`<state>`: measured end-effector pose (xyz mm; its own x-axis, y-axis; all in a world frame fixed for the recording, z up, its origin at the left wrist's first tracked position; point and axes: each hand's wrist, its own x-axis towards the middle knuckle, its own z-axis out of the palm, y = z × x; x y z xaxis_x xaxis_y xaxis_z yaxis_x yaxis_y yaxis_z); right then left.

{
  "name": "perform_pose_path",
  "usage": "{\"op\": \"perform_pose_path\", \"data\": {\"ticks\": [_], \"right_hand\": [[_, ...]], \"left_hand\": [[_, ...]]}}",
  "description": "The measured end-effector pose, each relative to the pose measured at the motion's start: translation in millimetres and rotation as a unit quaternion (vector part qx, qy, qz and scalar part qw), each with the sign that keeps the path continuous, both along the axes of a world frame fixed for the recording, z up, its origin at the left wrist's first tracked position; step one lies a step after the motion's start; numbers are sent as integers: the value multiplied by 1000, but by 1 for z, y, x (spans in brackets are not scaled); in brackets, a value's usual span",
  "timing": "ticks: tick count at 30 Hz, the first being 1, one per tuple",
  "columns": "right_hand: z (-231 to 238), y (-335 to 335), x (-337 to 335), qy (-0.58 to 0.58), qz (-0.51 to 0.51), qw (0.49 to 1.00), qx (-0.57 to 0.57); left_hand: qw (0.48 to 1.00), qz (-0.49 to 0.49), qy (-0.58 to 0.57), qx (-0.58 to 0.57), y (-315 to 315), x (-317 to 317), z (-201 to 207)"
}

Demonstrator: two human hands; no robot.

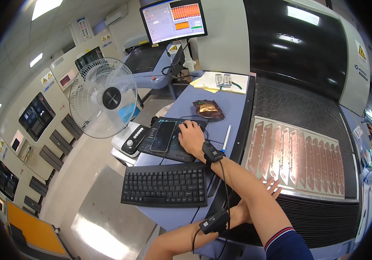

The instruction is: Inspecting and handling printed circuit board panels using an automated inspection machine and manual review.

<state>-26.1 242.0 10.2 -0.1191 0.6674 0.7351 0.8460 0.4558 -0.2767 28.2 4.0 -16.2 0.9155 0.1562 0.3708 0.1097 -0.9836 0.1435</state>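
Observation:
My forearms cross, the right over the left. My right hand is closed over a computer mouse, mostly hidden beneath it, on a dark mouse pad. Beside it on the pad lies a black smartphone. My left hand reaches beneath the right forearm, fingers spread and holding nothing, at the near left edge of a pale panel with rows of copper-coloured elongated pieces. Its palm is partly hidden by my right arm. A black keyboard sits just below the pad.
A monitor stands at the back, an electric fan at the left. A white pen, a crumpled dark bundle and papers lie on the blue worktop. A machine with a dark cover rises behind the panel; black bellows lie in front.

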Motion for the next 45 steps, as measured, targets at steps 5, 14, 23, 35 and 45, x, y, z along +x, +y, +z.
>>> {"op": "perform_pose_path", "data": {"ticks": [5,14,23,35,45], "right_hand": [[0,-1,1,-7,-15,1000,-7],[2,-2,0,-4,-13,1000,0],[0,1,-2,9,-4,1000,0],[0,0,-1,-1,-18,1000,-7],[0,0,0,2,-18,1000,-9]], "left_hand": [[999,-3,41,-4,0,-3,10],[1000,-5,7,-20,1,-2,3],[1000,-6,-4,-20,1,-3,2],[1000,-3,9,0,2,-1,-1],[1000,-4,29,-7,1,-4,7]]}}
